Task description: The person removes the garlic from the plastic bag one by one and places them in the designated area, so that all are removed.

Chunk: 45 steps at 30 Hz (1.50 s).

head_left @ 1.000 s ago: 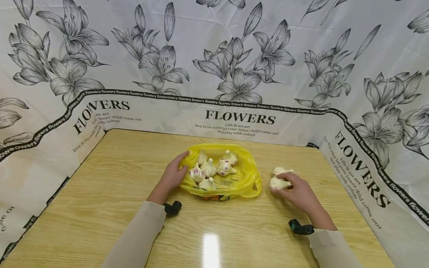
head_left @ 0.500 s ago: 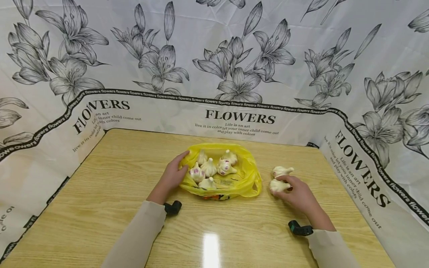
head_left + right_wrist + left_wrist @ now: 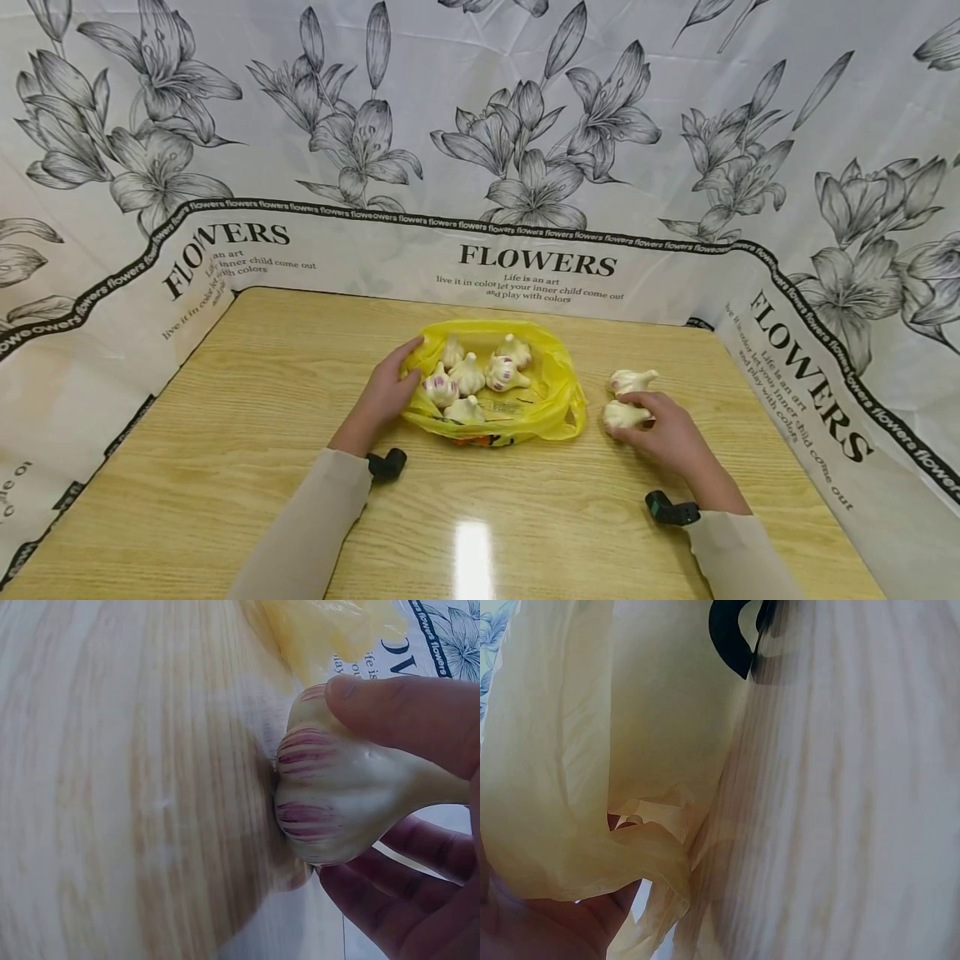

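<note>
A yellow plastic bag [image 3: 558, 358] lies with its mouth spread wide in the head view, several garlic bulbs [image 3: 468, 377] inside it. My left hand [image 3: 382, 390] grips the bag's left rim; in the left wrist view the plastic [image 3: 547, 787] hides most of its fingers. To the right of the bag, my right hand [image 3: 667, 432] pinches a white garlic bulb with purple streaks [image 3: 322, 787] between thumb and fingers, close against the table. Just behind that bulb lies another garlic bulb [image 3: 630, 382], its neck pointing right.
The wooden table [image 3: 225, 433] meets a white floral cloth [image 3: 360, 267] at the back and both sides. A handle loop [image 3: 575, 417] of the bag sticks out toward the right hand. Dark cameras [image 3: 672, 509] are strapped to both wrists.
My right hand has drawn slightly toward me, and the bulb behind it shows more fully than a second ago. The left hand and the bag stay in place.
</note>
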Available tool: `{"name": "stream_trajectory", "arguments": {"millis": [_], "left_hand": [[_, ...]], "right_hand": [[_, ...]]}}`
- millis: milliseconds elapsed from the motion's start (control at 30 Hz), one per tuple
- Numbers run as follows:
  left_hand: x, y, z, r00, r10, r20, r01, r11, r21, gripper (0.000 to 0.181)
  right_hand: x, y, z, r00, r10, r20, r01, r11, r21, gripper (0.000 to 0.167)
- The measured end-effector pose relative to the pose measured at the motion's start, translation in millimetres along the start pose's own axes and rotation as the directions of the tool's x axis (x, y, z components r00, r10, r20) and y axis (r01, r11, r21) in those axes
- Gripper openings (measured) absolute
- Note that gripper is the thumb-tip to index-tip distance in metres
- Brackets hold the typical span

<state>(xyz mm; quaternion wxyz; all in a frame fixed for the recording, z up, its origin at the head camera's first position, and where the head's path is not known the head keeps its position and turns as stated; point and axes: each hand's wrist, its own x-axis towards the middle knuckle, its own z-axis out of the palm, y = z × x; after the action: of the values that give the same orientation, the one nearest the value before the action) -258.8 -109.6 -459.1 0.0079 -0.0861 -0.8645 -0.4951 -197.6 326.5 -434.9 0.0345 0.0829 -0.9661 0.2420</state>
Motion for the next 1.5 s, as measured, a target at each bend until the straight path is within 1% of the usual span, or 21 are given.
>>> {"name": "stream_trajectory", "arguments": {"millis": [300, 633, 833, 1033, 1367, 1500], "left_hand": [[-0.3, 0.6, 0.5, 1.000, 0.017, -0.003, -0.017, 1.000, -0.006, 0.055], [0.3, -0.6, 1.0, 1.000, 0.014, -0.011, -0.014, 1.000, -0.005, 0.054], [0.8, -2.6, 1.7, 1.000, 0.008, -0.011, -0.008, 1.000, -0.011, 0.054], [1.1, -2.2, 2.3, 1.000, 0.002, -0.004, -0.002, 1.000, -0.011, 0.055], [2.1, -3.4, 2.4, 1.000, 0.007, -0.001, -0.007, 1.000, -0.024, 0.055], [1.4, -2.6, 1.7, 1.000, 0.006, 0.010, -0.006, 1.000, -0.026, 0.059]], "right_hand": [[1.4, -2, -1, 1.000, 0.005, 0.011, -0.005, 1.000, -0.019, 0.055], [-0.4, -5, -5, 1.000, 0.001, 0.005, 0.000, 0.999, -0.038, 0.058], [-1.8, -13, -12, 1.000, -0.020, -0.009, 0.019, 0.998, -0.062, 0.055], [-1.0, -21, -18, 0.999, -0.048, -0.013, 0.046, 0.996, -0.082, 0.058], [3.6, -36, -23, 0.997, -0.073, -0.009, 0.072, 0.994, -0.088, 0.053], [5.0, -45, -21, 0.994, -0.103, -0.030, 0.100, 0.991, -0.092, 0.051]]}}
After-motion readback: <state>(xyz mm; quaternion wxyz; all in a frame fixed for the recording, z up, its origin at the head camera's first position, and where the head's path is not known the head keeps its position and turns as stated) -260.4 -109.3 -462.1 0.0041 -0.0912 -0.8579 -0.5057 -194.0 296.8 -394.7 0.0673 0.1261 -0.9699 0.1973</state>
